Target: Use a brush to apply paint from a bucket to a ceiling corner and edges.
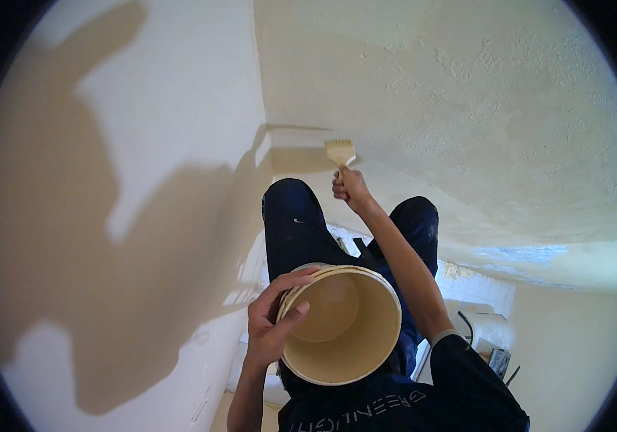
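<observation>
My right hand (pixel 351 189) is stretched out ahead, fingers wrapped round the handle of a wide flat paintbrush (pixel 340 152). The pale bristles point away from me, close to the wall (pixel 423 137) in front; I cannot tell whether they touch it. Against my body, a cream plastic bucket (pixel 377 335) is tilted with its mouth toward me. My left hand (pixel 274 317) grips its rim on the left side, thumb inside and fingers outside. A pale liquid or coating (pixel 326 309) shows at the bottom of the bucket.
A smooth pale wall (pixel 179 115) on the left carries my large shadow and meets the front wall in a corner. The front wall has rough, bumpy patches (pixel 459 65). Below, beyond my dark-trousered knees, a whitish container (pixel 487 327) and some tools (pixel 499 361) lie at the right.
</observation>
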Tool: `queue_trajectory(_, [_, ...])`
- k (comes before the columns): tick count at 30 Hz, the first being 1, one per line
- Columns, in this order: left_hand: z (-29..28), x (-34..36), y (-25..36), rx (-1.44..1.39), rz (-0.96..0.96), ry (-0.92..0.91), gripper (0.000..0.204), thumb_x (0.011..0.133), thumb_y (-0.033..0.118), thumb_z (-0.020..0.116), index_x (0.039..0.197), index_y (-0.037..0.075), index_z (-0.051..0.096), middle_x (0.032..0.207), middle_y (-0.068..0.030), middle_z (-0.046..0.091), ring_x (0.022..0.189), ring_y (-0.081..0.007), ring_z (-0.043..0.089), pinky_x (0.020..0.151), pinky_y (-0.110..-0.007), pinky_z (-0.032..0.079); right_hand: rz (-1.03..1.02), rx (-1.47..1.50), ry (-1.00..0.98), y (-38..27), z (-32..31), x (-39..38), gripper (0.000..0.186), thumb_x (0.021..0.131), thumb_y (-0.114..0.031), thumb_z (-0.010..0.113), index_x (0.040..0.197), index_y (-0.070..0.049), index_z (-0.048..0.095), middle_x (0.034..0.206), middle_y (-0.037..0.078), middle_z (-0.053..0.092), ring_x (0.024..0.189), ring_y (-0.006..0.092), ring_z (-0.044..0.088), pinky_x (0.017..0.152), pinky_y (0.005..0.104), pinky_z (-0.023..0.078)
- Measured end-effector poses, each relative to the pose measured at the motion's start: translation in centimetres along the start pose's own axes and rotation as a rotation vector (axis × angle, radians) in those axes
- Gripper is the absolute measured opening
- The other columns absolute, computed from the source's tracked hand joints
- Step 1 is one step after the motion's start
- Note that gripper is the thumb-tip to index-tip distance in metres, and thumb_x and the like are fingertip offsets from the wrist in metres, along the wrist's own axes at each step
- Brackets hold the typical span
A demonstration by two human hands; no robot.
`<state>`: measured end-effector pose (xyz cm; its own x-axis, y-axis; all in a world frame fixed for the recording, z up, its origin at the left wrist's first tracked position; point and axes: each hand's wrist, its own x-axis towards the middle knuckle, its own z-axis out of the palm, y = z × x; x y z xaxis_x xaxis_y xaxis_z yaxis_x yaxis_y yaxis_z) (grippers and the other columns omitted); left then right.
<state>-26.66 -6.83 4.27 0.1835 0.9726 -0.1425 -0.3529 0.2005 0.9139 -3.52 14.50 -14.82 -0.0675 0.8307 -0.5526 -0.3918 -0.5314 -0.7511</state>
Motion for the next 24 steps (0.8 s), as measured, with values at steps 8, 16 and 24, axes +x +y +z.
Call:
queue_trajectory(8, [-0.8,0.4,0.0,0.033,0.059,-0.129,0.034,0.086,0.000,0.057,0.120,0.003,0.059,0.129,-0.0156,0.057,0.122,-0.0268,0.053,0.106,-0.039,0.038,-0.123,0.202,-0.127,-9.2,14.9,0.3,0.026,0.100,-0.023,0.041,0.079,-0.009,0.039,0.063,-0.001,0.039,0.050,0.0080,0.034,0.043,0.0243,0.028])
queue_trajectory(16, [-1.6,0.0,0.1,0.010,0.059,-0.097,0.035,0.086,0.001,0.058,0.121,0.004,0.059,0.129,-0.0153,0.057,0.123,-0.0270,0.052,0.107,-0.039,0.037,-0.545,0.031,-0.133,-16.2,20.7,-4.9,0.026,0.100,-0.024,0.042,0.077,-0.010,0.039,0.060,-0.002,0.035,0.044,0.0068,0.029,0.038,0.0235,0.023])
queue_trajectory(24, [-2.3,0.2,2.3,0.275,0.106,-0.134,0.029,0.086,0.001,0.058,0.114,0.005,0.062,0.123,-0.0142,0.061,0.119,-0.0257,0.056,0.103,-0.038,0.041,-0.514,-0.045,-0.165,-14.6,12.0,-16.8,0.037,0.102,-0.043,0.035,0.092,-0.011,0.050,0.054,-0.008,0.028,0.038,0.0025,0.022,0.033,0.0198,0.017])
